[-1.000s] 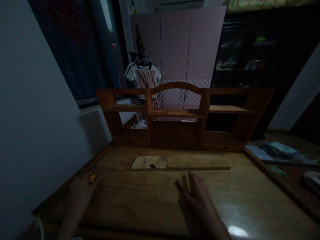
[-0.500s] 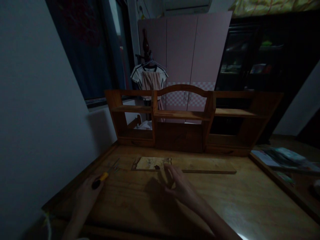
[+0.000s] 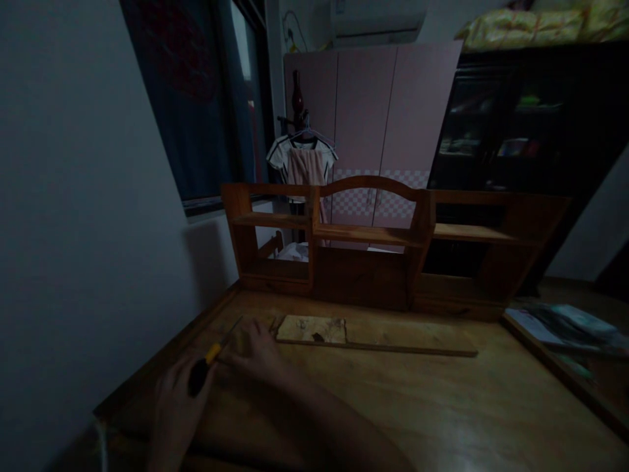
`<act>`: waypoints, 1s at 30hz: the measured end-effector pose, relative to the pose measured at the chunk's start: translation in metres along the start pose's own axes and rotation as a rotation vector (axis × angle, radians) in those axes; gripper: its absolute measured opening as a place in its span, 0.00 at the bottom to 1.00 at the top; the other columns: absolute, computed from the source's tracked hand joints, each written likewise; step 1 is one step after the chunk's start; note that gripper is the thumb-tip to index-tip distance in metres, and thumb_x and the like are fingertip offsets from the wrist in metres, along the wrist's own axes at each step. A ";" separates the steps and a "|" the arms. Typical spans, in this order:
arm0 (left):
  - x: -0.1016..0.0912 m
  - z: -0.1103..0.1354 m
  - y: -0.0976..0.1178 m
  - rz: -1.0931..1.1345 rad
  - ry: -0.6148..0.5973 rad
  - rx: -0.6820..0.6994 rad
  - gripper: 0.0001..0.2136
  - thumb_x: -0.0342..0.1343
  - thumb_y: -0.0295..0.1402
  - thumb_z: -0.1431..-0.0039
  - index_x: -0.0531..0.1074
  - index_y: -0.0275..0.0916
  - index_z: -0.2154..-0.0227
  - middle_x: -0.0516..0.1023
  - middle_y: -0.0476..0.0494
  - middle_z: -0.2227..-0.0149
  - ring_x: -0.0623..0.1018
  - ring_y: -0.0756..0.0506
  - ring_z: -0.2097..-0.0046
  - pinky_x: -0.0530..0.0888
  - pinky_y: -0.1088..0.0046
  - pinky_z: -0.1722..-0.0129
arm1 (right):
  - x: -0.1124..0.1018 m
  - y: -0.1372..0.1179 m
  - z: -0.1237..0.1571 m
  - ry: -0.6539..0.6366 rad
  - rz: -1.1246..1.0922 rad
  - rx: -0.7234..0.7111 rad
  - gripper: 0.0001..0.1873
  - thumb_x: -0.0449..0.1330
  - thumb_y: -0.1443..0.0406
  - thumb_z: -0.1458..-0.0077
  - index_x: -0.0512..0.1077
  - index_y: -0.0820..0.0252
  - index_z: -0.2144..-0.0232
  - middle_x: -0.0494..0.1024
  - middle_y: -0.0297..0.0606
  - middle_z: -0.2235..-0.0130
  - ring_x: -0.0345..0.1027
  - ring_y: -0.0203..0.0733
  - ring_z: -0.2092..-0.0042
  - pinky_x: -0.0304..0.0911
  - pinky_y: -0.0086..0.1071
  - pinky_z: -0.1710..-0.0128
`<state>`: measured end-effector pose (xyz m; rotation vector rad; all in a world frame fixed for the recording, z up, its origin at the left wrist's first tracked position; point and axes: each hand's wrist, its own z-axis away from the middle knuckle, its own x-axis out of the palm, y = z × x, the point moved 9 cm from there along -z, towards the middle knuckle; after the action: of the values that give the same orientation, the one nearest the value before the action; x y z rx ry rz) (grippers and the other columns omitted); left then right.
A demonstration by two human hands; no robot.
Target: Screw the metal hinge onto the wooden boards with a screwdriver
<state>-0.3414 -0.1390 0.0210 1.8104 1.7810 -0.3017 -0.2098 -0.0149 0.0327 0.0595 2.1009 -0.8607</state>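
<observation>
A screwdriver with a black and yellow handle is in my left hand, its thin shaft pointing away and to the right, low over the desk. My right hand hovers beside the shaft with thumb and fingers apart, and nothing shows between them. Behind and to the right of that hand lies a long narrow wooden board on the desk. A pale, rough-edged patch with a dark hole covers the board's left part. Whatever lies on the desk under my right hand is hidden.
The wooden desk has a shelf unit along its back edge. A wall stands close on the left. On the right, papers and packets lie beyond a raised wooden edge. The room is dim.
My right hand has moved left from the board's pale patch to beside the screwdriver. Small thin metal pieces on the desk there are now covered. The camera view has shifted slightly.
</observation>
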 end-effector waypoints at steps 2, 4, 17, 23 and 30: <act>-0.006 0.000 0.013 0.019 0.031 -0.003 0.22 0.53 0.44 0.39 0.68 0.36 0.47 0.69 0.32 0.49 0.68 0.36 0.46 0.63 0.53 0.43 | -0.023 0.002 0.006 -0.028 0.046 -0.041 0.42 0.61 0.54 0.40 0.47 0.62 0.33 0.48 0.47 0.34 0.41 0.48 0.34 0.47 0.39 0.36; -0.010 0.000 0.023 0.032 0.062 -0.017 0.22 0.54 0.42 0.39 0.67 0.36 0.46 0.67 0.33 0.46 0.67 0.36 0.44 0.62 0.54 0.42 | -0.054 0.021 0.016 -0.067 0.084 -0.038 0.43 0.63 0.55 0.42 0.48 0.62 0.33 0.48 0.47 0.34 0.43 0.49 0.35 0.47 0.39 0.36; -0.005 0.009 0.021 -0.045 0.025 -0.128 0.20 0.50 0.40 0.37 0.66 0.34 0.47 0.66 0.32 0.46 0.64 0.35 0.42 0.57 0.52 0.39 | -0.178 0.170 0.109 -0.211 0.211 0.245 0.55 0.74 0.54 0.60 0.54 0.56 0.34 0.64 0.48 0.42 0.61 0.52 0.44 0.59 0.40 0.47; -0.002 0.010 0.017 -0.044 0.020 -0.179 0.24 0.49 0.44 0.37 0.65 0.31 0.46 0.65 0.31 0.46 0.64 0.34 0.43 0.58 0.53 0.40 | -0.190 0.159 0.102 -0.123 0.176 0.204 0.53 0.75 0.56 0.63 0.59 0.61 0.37 0.68 0.49 0.47 0.64 0.51 0.49 0.60 0.37 0.50; -0.006 0.012 0.011 -0.024 0.071 -0.282 0.31 0.50 0.44 0.38 0.57 0.28 0.38 0.63 0.27 0.45 0.62 0.33 0.41 0.58 0.53 0.39 | -0.172 0.123 0.033 -0.027 0.102 0.133 0.47 0.72 0.58 0.56 0.57 0.60 0.38 0.68 0.45 0.50 0.64 0.46 0.51 0.59 0.34 0.52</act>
<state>-0.3286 -0.1501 0.0176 1.6181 1.7931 0.0060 -0.0357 0.1023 0.0755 0.2227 1.9949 -0.9333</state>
